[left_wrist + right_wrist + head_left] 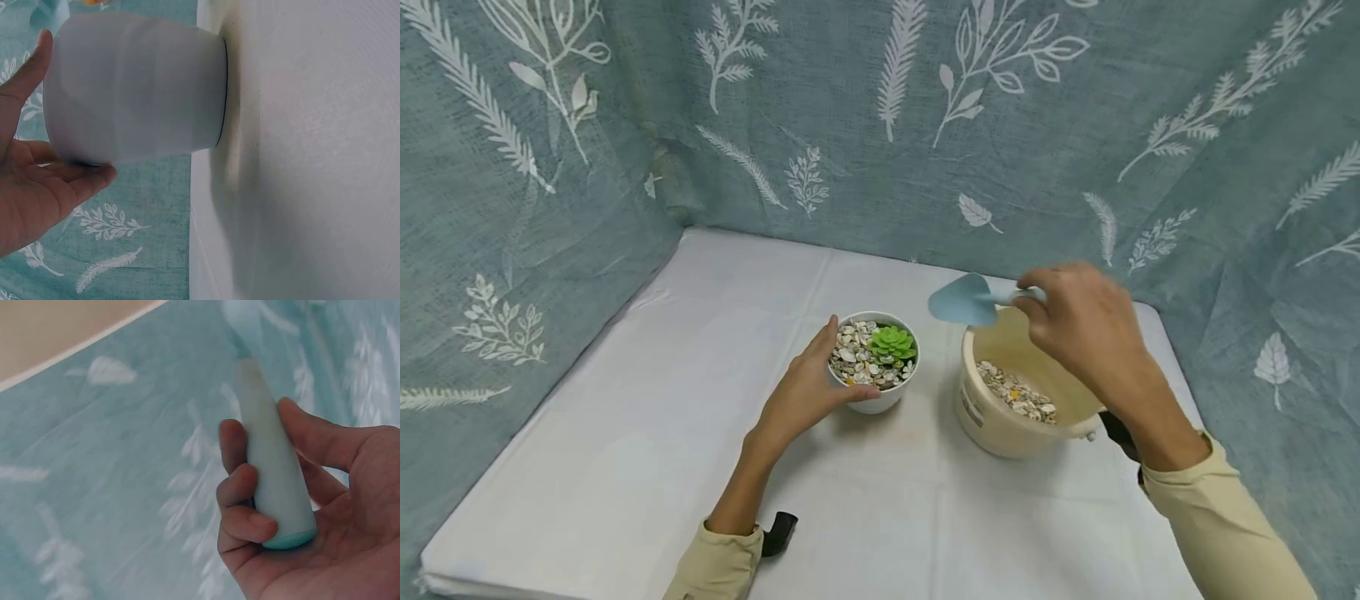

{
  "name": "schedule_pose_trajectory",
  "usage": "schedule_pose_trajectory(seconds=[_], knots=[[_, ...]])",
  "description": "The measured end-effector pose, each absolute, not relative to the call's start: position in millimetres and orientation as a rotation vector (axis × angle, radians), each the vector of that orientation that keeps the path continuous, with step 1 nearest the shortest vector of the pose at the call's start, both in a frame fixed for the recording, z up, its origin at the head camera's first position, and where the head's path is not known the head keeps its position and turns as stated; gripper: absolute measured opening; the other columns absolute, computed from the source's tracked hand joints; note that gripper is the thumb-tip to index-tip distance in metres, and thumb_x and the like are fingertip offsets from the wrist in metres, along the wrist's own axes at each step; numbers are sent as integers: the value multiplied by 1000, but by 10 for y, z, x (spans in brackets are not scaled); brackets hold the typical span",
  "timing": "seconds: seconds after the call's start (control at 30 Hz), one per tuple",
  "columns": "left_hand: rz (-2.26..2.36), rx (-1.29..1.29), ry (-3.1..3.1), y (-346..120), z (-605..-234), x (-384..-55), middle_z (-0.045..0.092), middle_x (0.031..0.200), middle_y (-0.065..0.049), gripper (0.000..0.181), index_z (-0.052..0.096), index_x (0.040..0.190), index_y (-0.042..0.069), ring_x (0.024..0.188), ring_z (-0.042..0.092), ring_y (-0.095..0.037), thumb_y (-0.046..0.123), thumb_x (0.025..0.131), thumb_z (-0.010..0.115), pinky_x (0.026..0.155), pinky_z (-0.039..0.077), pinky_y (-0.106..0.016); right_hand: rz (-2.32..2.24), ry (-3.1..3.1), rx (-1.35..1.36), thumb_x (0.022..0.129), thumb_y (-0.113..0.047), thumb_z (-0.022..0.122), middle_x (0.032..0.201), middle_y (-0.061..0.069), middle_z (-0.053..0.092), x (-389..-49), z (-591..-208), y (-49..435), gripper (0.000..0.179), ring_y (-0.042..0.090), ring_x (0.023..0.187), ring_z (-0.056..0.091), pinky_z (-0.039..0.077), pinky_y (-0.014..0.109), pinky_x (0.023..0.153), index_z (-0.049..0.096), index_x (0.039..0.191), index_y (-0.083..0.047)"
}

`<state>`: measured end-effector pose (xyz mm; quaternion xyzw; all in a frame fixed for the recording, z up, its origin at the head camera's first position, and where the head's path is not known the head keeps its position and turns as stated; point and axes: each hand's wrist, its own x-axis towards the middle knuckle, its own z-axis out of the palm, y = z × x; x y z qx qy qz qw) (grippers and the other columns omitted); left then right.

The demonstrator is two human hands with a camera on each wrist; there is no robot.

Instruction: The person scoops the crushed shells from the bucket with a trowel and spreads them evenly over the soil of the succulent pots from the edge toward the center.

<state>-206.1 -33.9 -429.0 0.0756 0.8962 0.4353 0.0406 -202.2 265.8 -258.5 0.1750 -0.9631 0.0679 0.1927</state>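
Observation:
In the head view a white plant pot (880,404) stands on the table, filled with pale pebbles (852,360) and a small green succulent (892,343). My left hand (805,392) holds the pot at its upper side, thumb and fingers spread around it; the left wrist view shows the pot's smooth wall (137,87). Held up above a cream bucket (1000,437) is a light blue garden trowel (964,302), its blade pointing left toward the pot. My right hand (1078,325) grips its handle (275,456), fingers wrapped around it. More pebbles (1015,394) lie inside the bucket.
A white cloth (625,433) covers the table. Green-blue curtains (850,108) with white leaf prints hang behind it and at both sides. The bucket stands to the right of the pot, with a gap between them.

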Motion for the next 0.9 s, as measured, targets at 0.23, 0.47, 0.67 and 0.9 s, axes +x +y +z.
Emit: schedule_pose_trajectory(seconds=[0.23, 0.47, 0.67, 0.9], knots=[[1314, 226, 2769, -593, -4294, -2056, 13, 177, -14, 128, 6, 170, 13, 163, 19, -39, 59, 80, 85, 128, 28, -61, 226, -2842, 298, 95, -13, 72, 84, 16, 76, -1837, -2611, 3024, 16, 28, 69, 58, 39, 37, 55, 81, 104, -4], [1300, 196, 2766, -836, -4293, -2050, 10, 178, -13, 130, 4, 170, 14, 164, 16, -40, 62, 80, 84, 128, 26, -63, 277, -3141, 391, 95, -10, 69, 100, 19, 79, -2220, -2977, 2919, 16, 29, 82, 66, 52, 42, 71, 82, 102, -2], [1297, 184, 2751, -919, -4312, -1994, 9, 177, -14, 128, 3, 170, 12, 163, 14, -41, 61, 82, 83, 128, 25, -65, 306, -3150, 462, 93, -7, 73, 96, 17, 79, -2403, -3309, 2817, 12, 34, 87, 64, 51, 43, 76, 83, 96, -1], [1301, 265, 2764, -933, -4296, -2081, 7, 178, -13, 125, 0, 170, 19, 164, 12, -41, 62, 84, 80, 128, 23, -65, 148, -2914, 451, 89, 0, 76, 95, 19, 52, -2277, -3598, 2728, 13, 38, 100, 40, 34, 50, 84, 80, 77, -3]])
